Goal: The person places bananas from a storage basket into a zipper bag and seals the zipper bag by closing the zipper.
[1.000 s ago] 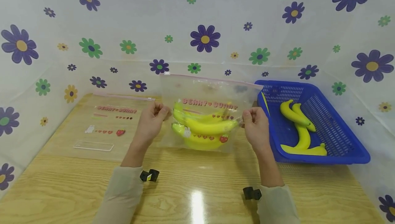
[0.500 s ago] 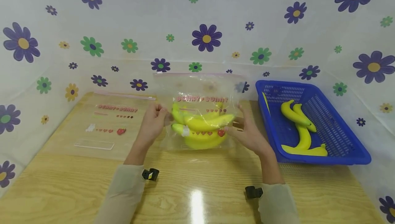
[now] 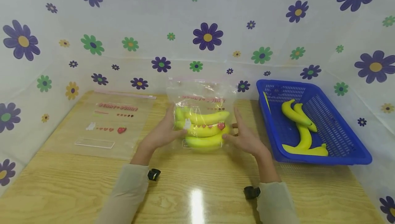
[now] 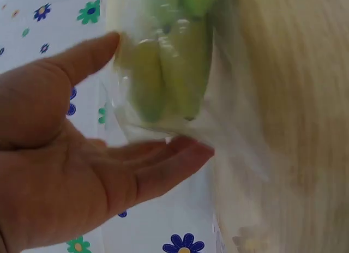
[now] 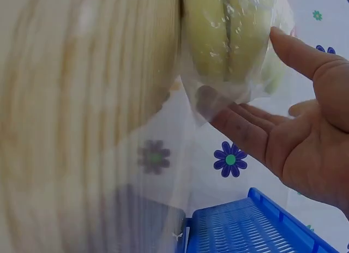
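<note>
A clear zip bag [image 3: 202,88] printed "Berry Bunny" stands upright in the middle of the head view. Several yellow bananas [image 3: 203,130] lie stacked crosswise inside it. My left hand [image 3: 163,131] is at the bag's left side, thumb on the front and fingers reaching behind. In the left wrist view those fingers [image 4: 158,174] look nearly straight along the bag's end. At the opposite side my right hand [image 3: 247,136] touches the bag with its thumb [image 5: 294,48] at the front. Its extended fingers [image 5: 240,127] lie along the end, partly seen through the plastic.
A second, flat zip bag [image 3: 108,117] lies on the wooden table [image 3: 166,189] at the left. At the right stands a blue plastic basket [image 3: 342,128] with several bananas [image 3: 303,136] in it. Flower-printed white cloth [image 3: 139,8] rises behind and at both sides.
Both hands have left the bag's side edges, the right first, and moved inward to the bananas' ends. The bananas sit in a tidier stack. The bag's top has dropped slightly.
</note>
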A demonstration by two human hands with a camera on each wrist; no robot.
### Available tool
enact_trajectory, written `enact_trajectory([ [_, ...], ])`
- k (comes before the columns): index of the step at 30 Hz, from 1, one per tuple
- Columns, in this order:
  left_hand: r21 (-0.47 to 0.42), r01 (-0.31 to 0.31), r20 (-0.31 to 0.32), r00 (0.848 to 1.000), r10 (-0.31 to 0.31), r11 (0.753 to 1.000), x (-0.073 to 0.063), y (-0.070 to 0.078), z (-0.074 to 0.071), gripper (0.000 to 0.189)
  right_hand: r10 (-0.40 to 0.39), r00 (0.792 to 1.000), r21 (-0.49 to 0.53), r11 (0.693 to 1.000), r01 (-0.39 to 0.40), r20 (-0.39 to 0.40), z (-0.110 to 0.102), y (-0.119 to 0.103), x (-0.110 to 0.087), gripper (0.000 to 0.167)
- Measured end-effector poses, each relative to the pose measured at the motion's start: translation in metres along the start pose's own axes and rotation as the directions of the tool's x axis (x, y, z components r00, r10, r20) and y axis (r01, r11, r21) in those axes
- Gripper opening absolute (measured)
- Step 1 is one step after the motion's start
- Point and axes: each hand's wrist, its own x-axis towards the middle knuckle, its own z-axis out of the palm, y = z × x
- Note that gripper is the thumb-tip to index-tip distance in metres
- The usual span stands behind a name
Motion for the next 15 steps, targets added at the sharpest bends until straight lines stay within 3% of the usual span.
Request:
enact_trajectory([
  [5,0.143,0.092,-0.066,0.994,-0.083,0.986,0.001,0.005,0.009,0.079,0.07,0.998,-0.126,0.99,-0.069,-0.003,0.003,-0.002,0.0,0.076],
  [8,0.255,0.117,-0.032,0.993,-0.112,0.96,0.0,0.005,0.012,0.064,0.041,0.998,-0.166,0.986,-0.034,0.04,0.004,-0.003,0.0,0.058],
  [12,0.344,0.116,0.055,0.988,-0.143,0.932,-0.001,0.003,0.015,0.071,-0.027,0.994,-0.202,0.978,0.047,0.103,0.003,-0.001,0.001,0.055],
  [15,0.4,0.119,0.057,0.986,-0.154,0.909,-0.002,0.004,0.017,0.08,-0.039,0.99,-0.257,0.964,0.073,0.135,0.002,-0.001,0.001,0.062],
])
